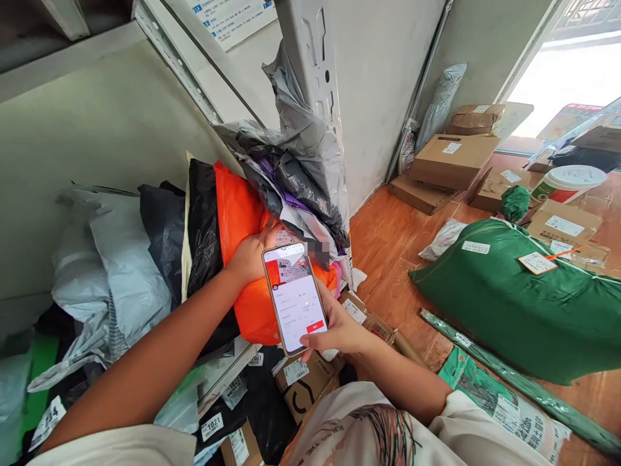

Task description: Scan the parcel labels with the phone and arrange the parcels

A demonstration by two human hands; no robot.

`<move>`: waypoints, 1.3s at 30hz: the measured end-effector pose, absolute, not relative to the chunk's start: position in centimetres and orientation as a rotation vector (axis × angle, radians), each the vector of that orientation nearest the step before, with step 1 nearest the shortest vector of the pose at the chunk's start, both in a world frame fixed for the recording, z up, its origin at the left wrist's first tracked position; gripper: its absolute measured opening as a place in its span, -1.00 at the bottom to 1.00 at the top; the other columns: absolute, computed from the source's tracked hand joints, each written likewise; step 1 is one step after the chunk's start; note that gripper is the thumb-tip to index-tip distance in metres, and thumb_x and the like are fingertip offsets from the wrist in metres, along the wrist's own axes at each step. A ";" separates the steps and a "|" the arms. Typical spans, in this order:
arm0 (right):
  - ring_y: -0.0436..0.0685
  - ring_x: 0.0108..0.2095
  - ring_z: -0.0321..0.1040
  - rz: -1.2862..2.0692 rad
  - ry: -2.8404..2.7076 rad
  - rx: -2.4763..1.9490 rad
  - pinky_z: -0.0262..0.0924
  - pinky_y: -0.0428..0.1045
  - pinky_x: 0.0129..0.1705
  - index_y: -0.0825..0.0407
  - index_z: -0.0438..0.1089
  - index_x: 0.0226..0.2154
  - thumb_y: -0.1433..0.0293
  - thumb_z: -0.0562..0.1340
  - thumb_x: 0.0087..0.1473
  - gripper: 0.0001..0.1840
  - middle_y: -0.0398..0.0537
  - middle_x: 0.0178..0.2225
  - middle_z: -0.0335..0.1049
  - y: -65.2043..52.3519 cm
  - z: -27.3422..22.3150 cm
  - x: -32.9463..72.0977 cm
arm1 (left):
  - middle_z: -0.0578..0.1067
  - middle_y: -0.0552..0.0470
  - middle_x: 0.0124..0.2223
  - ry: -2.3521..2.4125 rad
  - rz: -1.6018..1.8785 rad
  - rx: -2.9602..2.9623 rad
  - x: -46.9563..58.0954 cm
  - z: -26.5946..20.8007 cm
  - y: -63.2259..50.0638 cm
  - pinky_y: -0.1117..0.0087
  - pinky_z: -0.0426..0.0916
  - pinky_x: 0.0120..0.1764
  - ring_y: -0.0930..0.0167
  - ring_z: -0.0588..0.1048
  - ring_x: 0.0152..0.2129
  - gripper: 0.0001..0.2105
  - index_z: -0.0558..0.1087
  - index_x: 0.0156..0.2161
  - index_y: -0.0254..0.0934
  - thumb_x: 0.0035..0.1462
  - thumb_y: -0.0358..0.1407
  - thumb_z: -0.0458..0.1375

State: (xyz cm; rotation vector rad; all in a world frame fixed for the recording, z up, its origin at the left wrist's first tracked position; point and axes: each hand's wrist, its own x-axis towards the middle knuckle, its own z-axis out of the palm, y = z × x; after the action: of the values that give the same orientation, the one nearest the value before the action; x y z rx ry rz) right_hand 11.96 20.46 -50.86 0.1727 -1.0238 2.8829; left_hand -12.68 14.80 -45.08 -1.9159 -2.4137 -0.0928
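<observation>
My right hand (339, 330) is closed around a smartphone (297, 307), with the thumb over the lower screen near a red button. The phone's screen is lit, showing a picture of a label at the top and lines of text below. Behind the phone, my left hand (251, 255) grips an orange parcel bag (257, 317) beside its label; some of its fingers are hidden. The orange bag stands on a shelf, between a black parcel bag (204, 226) on the left and several grey and dark bags (305, 188) against the shelf post.
Pale grey parcels (126, 246) fill the shelf's left side. Below lie numbered packages and a cardboard box (305, 388). On the floor at right are a big green sack (495, 298), a long wrapped tube (514, 375), cardboard boxes (453, 158) and a white-lidded bucket (570, 181). A perforated metal post (323, 71) rises ahead.
</observation>
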 end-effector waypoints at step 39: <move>0.23 -0.29 0.53 2.787 -0.839 -0.070 0.46 0.02 -0.49 -0.21 -0.12 0.36 0.52 0.31 -0.17 0.09 0.06 0.02 0.46 21.8 -56.0 22.1 | 0.46 -0.13 0.15 -1.929 0.289 -2.398 -10.1 -36.1 7.7 0.21 0.30 0.17 0.28 0.40 0.12 -0.91 0.47 -0.25 -0.25 0.19 -0.34 0.11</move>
State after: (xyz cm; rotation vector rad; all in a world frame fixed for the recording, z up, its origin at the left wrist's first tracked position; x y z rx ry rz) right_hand 22.07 21.82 -55.99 -0.0703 -0.8390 2.7872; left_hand -10.08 7.70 -36.07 -2.3983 -1.9292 0.2895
